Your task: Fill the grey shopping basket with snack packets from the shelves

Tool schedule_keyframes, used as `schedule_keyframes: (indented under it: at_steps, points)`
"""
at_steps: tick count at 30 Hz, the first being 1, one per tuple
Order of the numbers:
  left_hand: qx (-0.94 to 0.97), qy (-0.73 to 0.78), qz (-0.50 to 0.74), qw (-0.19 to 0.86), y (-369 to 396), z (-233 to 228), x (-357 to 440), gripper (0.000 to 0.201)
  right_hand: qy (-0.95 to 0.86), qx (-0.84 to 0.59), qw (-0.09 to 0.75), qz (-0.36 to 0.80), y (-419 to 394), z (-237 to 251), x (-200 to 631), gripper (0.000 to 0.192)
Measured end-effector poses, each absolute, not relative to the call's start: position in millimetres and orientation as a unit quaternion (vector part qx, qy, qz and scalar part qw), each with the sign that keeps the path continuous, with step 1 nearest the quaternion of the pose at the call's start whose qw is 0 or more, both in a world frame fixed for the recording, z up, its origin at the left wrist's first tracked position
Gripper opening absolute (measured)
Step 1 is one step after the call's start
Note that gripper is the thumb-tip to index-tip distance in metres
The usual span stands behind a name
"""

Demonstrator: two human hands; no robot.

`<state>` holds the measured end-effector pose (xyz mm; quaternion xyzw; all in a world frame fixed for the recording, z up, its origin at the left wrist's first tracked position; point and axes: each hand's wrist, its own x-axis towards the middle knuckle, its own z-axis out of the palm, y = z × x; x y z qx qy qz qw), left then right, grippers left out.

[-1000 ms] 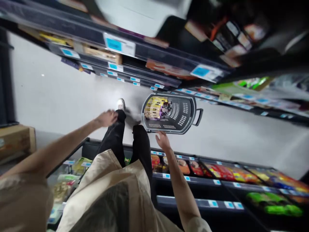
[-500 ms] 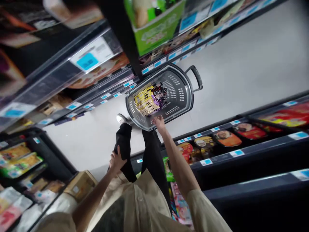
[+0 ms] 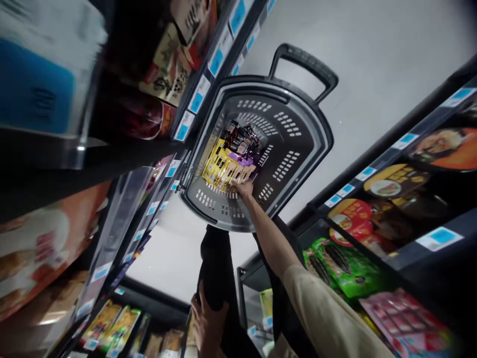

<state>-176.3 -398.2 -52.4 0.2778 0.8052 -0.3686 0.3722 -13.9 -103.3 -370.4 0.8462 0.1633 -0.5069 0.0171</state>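
Yellow packets (image 3: 216,165) lay inside the shopping basket (image 3: 316,130), the right hand (image 3: 245,189) at their edge, its hold indeterminable. Outside the basket, the left hand (image 3: 210,318) was spread, object-free, on the black trouser leg (image 3: 216,263), apparently for balance.

The right arm (image 3: 265,229) stretches forward and down, nearly straight, from a loose beige sleeve (image 3: 330,318) that ends around the elbow. Its forearm is bare, and the wrist looks close to in line with it. The right hand (image 3: 243,189) is lowered at the arm's far end, fingers pointing away from the body; how far they close is too small to make out. The left hand (image 3: 209,320) rests on the left leg (image 3: 216,268), near the knee, fingers spread and thumb apart on the inner side. The left forearm falls mostly outside the view.
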Motion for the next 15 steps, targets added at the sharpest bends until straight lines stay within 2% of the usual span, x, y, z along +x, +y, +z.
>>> schedule_keyframes:
  at_steps: [3,5,9,15]
  points:
    - [0.3,0.808,-0.354,0.363,-401,-54,-185,0.095,0.124,0.866,0.052,-0.482,-106,-394,-26,0.088]
    - [0.299,0.807,-0.356,0.364,-400,-54,-189,0.094,0.126,0.876,0.06,-0.462,-107,-403,-36,0.092]
    - [0.297,0.804,-0.364,0.364,-395,-53,-193,0.089,0.134,0.895,0.048,-0.423,-110,-413,-52,0.087]
    - [0.326,0.799,-0.364,0.351,-388,-51,-190,0.085,0.093,0.892,-0.05,-0.44,-122,-421,-33,0.067]
